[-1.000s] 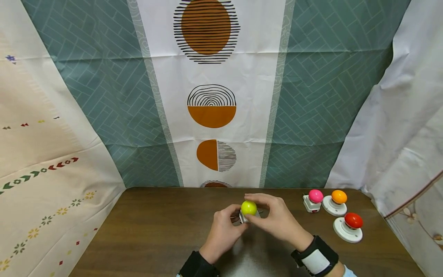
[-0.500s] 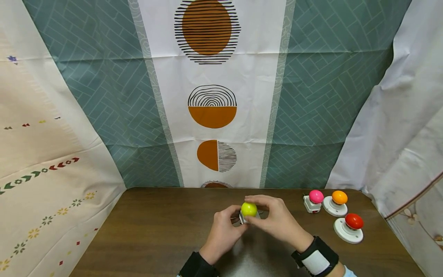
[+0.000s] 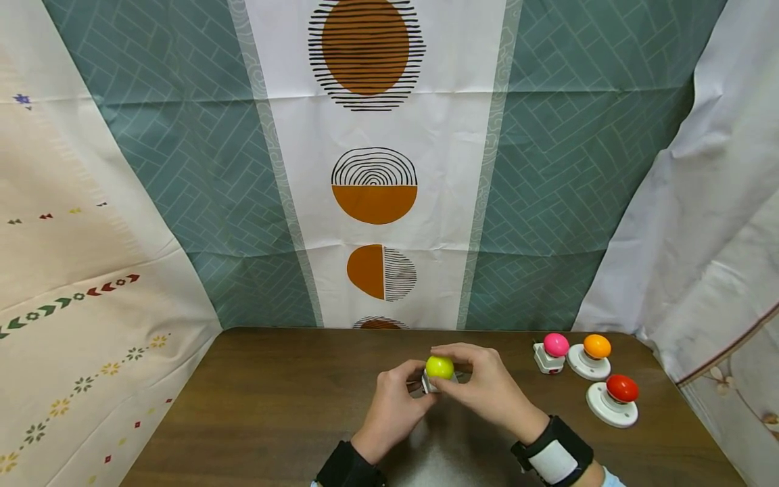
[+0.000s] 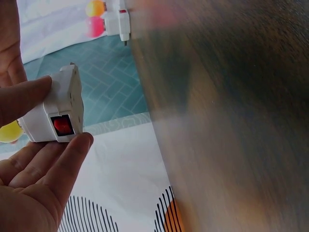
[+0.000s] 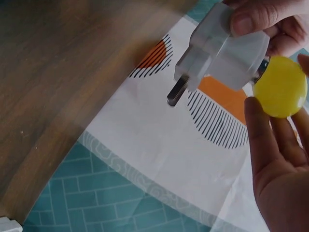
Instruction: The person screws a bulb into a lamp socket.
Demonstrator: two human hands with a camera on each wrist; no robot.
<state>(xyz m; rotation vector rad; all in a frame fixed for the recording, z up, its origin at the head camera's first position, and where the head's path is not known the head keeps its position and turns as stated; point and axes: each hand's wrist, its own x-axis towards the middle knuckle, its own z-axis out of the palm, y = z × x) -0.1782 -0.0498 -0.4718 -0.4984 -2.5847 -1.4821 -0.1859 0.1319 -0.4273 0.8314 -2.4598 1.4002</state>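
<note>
Between the hands, above the table, is a yellow light bulb [image 3: 439, 367] seated in a white plug-in lamp socket [image 5: 236, 50]. My left hand [image 3: 395, 399] grips the socket's body, thumb on one side and fingers on the other. In the left wrist view a red rocker switch [image 4: 62, 125] shows on the socket's side. Metal plug prongs [image 5: 177, 91] stick out of its far end in the right wrist view. The right hand [image 3: 483, 382] holds the bulb's round glass between thumb and fingertips. A sliver of the bulb's metal base shows at the socket's mouth.
At the table's right stand a pink bulb [image 3: 556, 345] in a white switched plug socket, and an orange bulb [image 3: 597, 346] and a red bulb [image 3: 622, 388] on round white bases. Patterned cloth [image 3: 450, 203] hangs behind the brown table [image 3: 274, 406] and at both sides.
</note>
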